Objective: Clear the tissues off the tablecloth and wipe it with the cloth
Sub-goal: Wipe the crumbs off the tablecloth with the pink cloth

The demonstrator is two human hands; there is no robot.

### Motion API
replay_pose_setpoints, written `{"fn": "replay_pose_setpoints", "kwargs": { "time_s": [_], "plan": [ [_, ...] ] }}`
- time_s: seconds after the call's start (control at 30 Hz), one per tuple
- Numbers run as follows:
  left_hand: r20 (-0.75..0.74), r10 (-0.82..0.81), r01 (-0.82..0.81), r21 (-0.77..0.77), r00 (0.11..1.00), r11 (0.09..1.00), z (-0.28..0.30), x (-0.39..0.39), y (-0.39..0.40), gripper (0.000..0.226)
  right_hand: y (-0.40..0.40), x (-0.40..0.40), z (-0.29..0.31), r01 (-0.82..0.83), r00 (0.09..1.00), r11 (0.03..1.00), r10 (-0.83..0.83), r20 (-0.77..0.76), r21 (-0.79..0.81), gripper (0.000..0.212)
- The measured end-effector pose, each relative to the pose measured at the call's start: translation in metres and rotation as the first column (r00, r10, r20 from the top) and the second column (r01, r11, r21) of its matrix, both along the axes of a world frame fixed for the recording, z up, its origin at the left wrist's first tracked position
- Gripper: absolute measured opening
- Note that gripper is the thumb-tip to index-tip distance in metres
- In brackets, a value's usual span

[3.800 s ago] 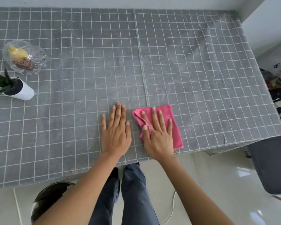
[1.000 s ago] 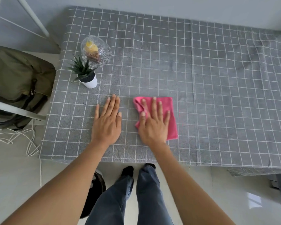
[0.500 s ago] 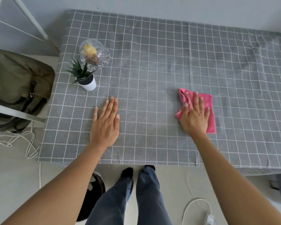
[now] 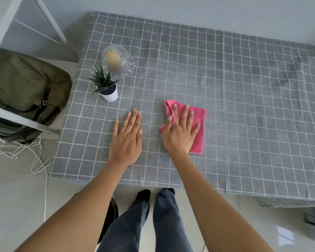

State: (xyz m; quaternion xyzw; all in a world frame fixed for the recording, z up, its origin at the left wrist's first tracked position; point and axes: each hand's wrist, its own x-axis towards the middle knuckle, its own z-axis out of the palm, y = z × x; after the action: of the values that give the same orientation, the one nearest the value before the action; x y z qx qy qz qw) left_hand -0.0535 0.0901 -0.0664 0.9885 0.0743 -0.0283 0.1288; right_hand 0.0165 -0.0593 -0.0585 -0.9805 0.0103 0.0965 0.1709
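Two flat, spread hands on woven grid tablecloth (image 4: 189,70): left hand (image 4: 126,139) bare, right hand (image 4: 179,132) atop fuzzy pink cloth (image 4: 198,131).

No text, label, brand, number or sign can be read anywhere in the view.
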Motion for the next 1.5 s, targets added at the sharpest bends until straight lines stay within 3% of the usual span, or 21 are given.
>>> {"fn": "replay_pose_setpoints", "kwargs": {
  "time_s": [0.1, 0.3, 0.7, 0.83, 1.17, 1.5],
  "plan": [
    [-0.008, -0.005, 0.005, 0.003, 1.0, 1.0, 0.0, 0.0, 0.0, 0.057, 0.004, -0.013, -0.002, -0.145, 0.989, 0.989, 0.145, 0.005, -0.005, 0.053],
    [-0.054, -0.012, 0.01, -0.038, 0.998, 0.999, 0.005, 0.004, 0.002, 0.053, 0.0, -0.028, 0.004, -0.227, 0.973, 0.974, 0.227, -0.039, -0.007, 0.056],
    [-0.372, -0.079, 0.032, -0.13, 0.925, 0.991, 0.05, -0.022, -0.027, 0.059, -0.084, -0.048, 0.035, -0.426, 0.876, 0.905, 0.412, -0.25, 0.0, 0.073],
    [-0.365, -0.108, 0.069, -0.119, 0.925, 0.991, 0.054, -0.037, -0.044, 0.061, -0.105, -0.06, 0.039, -0.475, 0.846, 0.88, 0.456, -0.275, -0.005, 0.077],
    [-0.136, -0.211, 0.205, -0.056, 0.968, 0.977, 0.057, -0.024, -0.072, 0.063, -0.095, -0.04, 0.042, -0.464, 0.867, 0.885, 0.442, -0.232, -0.047, 0.072],
    [-0.304, -0.122, 0.133, 0.017, 0.945, 0.991, 0.046, -0.01, -0.088, 0.085, -0.095, -0.032, 0.046, -0.434, 0.889, 0.9, 0.42, -0.182, -0.044, 0.062]
  ]
}}
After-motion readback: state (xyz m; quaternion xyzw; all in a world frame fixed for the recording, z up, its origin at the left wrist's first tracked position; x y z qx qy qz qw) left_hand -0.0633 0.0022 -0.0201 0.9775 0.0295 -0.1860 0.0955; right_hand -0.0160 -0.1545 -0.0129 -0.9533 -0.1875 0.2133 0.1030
